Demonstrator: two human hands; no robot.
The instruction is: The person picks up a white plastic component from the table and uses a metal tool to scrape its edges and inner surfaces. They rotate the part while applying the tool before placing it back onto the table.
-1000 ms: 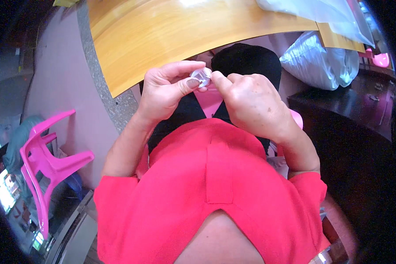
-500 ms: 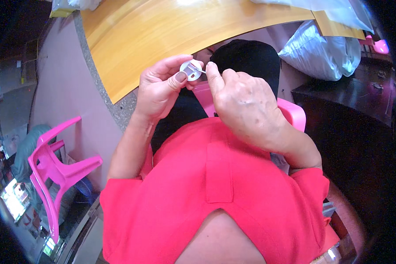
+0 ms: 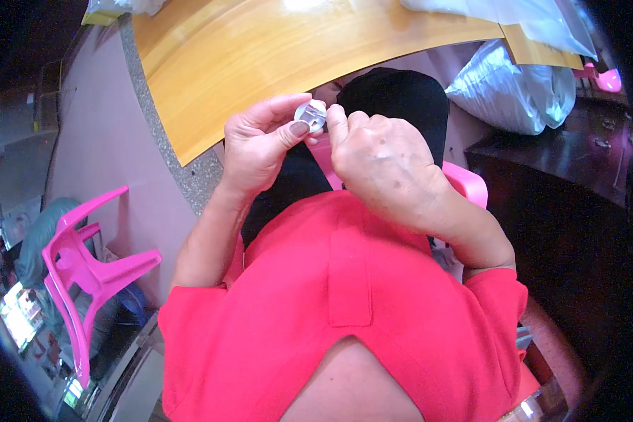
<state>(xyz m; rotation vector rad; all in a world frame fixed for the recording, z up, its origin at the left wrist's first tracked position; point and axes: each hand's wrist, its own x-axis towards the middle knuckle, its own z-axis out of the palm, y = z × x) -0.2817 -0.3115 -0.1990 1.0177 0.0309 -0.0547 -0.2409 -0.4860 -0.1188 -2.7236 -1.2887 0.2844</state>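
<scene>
My left hand [image 3: 264, 137] pinches a small round white piece [image 3: 311, 111] between thumb and fingers, in front of the table's near edge. The piece has a raised rim, and darker slots or parts show inside it; its exact kind I cannot make out. Close against its right side is my right hand [image 3: 383, 148], back of the hand up. Its index finger points toward the piece, and the other fingers are curled under. Whatever the right fingers grip is hidden behind the hand.
A yellow wooden table [image 3: 239, 63] curves across the top. A filled white sack [image 3: 506, 88] stands at the right by a dark glossy surface [image 3: 555, 148]. A pink plastic chair [image 3: 95, 264] lies tipped at the left. Clear plastic [image 3: 513, 21] lies on the table's right end.
The round piece has tilted and shifted slightly right in my left fingers. My right hand has moved a little left, and the thin pale rod seen earlier at its fingertip no longer shows.
</scene>
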